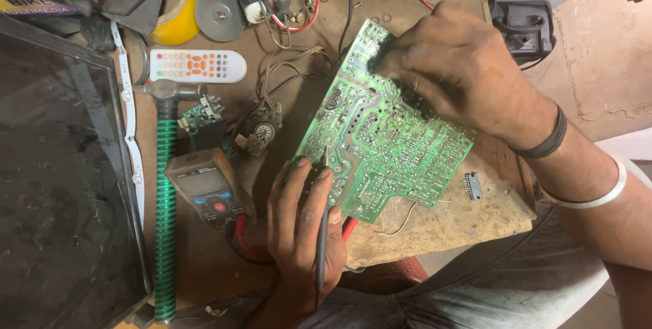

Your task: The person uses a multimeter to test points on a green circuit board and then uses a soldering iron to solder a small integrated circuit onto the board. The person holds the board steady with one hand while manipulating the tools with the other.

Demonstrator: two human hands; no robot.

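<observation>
We log the scene from big to small. Dark screen panel [61, 186] fills the left of the surface [448, 224], leaning over its edge; no room to move there. Beside it lies a hammer [165, 193] with a green ribbed handle, then a multimeter [207, 190] and a white remote [197, 65].

Green circuit board [380, 132] sits solder side up at mid surface, tilted, its lower corner near the front edge. Right hand [455, 64] presses down on the board's upper part, fingers curled together, steadying it. Left hand [299, 227] pinches a black probe [322, 234], tip on the solder tracks at the board's lower left. A red lead [349, 228] pokes out just beside that hand.

Our judgement: this is probing of 1 solder point. The next touch calls for a small slide of the tip along the tracks while the board is held flat.

A small black chip [473, 186] lies loose near the right edge; open room is narrow, between board and front edge only. Wires [285, 78] crowd the far side.
</observation>
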